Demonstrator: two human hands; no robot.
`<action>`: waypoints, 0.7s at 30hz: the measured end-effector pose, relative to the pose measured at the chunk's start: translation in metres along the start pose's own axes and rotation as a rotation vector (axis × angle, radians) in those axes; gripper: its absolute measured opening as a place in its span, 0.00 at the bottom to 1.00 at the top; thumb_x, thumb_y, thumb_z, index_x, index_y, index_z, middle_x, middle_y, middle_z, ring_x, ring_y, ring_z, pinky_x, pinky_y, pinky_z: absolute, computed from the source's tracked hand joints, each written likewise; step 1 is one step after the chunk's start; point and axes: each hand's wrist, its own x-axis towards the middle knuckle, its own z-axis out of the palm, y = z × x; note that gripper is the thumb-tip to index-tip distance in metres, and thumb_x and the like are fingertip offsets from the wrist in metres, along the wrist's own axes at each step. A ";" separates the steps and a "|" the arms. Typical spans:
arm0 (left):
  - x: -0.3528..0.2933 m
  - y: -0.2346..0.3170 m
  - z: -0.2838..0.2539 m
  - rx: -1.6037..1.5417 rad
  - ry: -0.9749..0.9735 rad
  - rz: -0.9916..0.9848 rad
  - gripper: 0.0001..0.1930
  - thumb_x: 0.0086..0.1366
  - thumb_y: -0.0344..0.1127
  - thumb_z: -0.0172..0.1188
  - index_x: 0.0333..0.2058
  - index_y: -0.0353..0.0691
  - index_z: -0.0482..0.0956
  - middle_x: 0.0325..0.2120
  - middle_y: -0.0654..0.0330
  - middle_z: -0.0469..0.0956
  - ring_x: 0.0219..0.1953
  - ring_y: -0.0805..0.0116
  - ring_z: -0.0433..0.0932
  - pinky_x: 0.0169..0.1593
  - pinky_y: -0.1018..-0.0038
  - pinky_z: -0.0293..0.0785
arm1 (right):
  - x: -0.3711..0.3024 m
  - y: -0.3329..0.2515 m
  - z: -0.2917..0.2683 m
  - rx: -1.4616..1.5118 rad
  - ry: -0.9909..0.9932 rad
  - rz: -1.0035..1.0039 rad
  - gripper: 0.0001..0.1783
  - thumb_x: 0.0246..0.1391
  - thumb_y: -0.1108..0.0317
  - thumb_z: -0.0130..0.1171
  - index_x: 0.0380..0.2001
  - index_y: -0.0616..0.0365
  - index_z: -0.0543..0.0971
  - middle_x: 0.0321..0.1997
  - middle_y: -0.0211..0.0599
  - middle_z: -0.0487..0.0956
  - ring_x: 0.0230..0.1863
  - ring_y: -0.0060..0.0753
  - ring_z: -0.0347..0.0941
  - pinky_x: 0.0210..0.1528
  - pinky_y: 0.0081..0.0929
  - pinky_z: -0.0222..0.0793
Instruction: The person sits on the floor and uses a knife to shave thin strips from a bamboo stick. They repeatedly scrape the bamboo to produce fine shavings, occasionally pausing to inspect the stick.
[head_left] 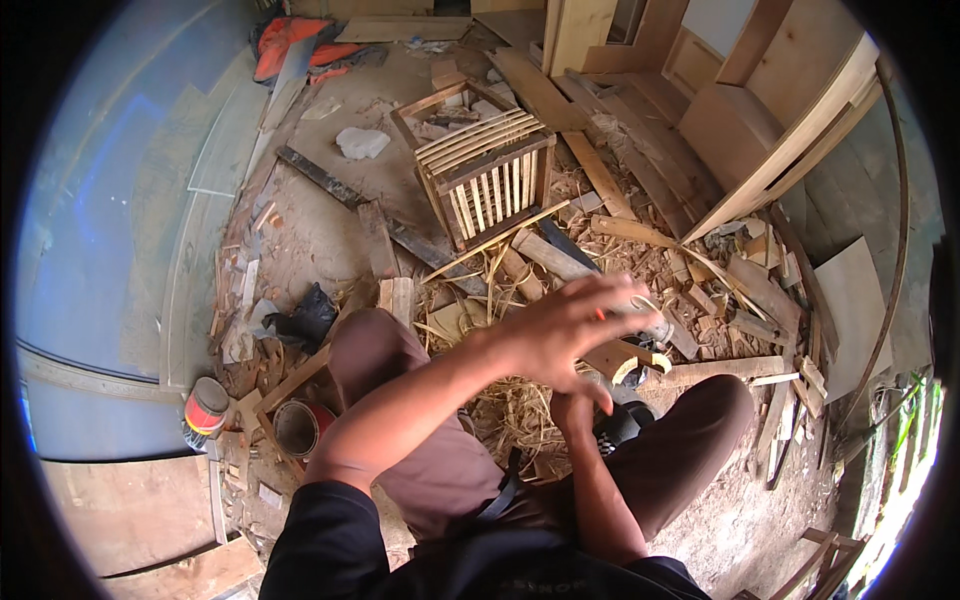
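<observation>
My left hand (560, 325) reaches across my body to the right, its fingers apart and slightly bent, with nothing clearly held. A small orange spot shows between its fingers; I cannot make out what it is. Just below it is my right hand (573, 410), closed and partly covered by the left hand; what it grips, if anything, is hidden. Split bamboo pieces (612, 362) lie just beyond the hands. Thin pale shavings (520, 405) are heaped between my knees. Farther off, a slatted wooden frame (490, 165) with pale strips in dark bars stands tilted on the ground.
Wood scraps (715, 295) litter the ground at right. Boards and a wooden cabinet (735, 120) stand at far right. An open can (298, 428) and a red-and-yellow can (206, 405) are at left, near a black plastic bag (305, 313). Blue-grey panels (110, 190) line the left side.
</observation>
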 end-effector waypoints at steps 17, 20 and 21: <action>0.007 -0.042 -0.022 -0.062 0.223 -0.344 0.24 0.67 0.24 0.57 0.60 0.52 0.77 0.34 0.52 0.85 0.23 0.61 0.80 0.29 0.67 0.76 | 0.024 -0.013 0.009 0.214 0.045 0.144 0.16 0.68 0.59 0.53 0.40 0.64 0.75 0.32 0.63 0.76 0.36 0.73 0.72 0.39 0.51 0.69; 0.009 -0.048 -0.024 -0.093 0.218 -0.334 0.26 0.66 0.22 0.56 0.61 0.53 0.77 0.38 0.51 0.85 0.23 0.63 0.79 0.29 0.66 0.75 | 0.028 0.009 0.015 0.260 0.078 0.082 0.20 0.69 0.55 0.57 0.41 0.65 0.75 0.22 0.44 0.73 0.24 0.40 0.71 0.31 0.39 0.67; 0.008 -0.050 -0.027 -0.142 0.187 -0.394 0.26 0.67 0.22 0.54 0.61 0.50 0.76 0.42 0.52 0.84 0.30 0.62 0.81 0.36 0.67 0.77 | 0.029 0.012 0.015 0.366 0.045 0.206 0.19 0.68 0.55 0.57 0.39 0.65 0.75 0.21 0.42 0.72 0.24 0.38 0.70 0.31 0.38 0.67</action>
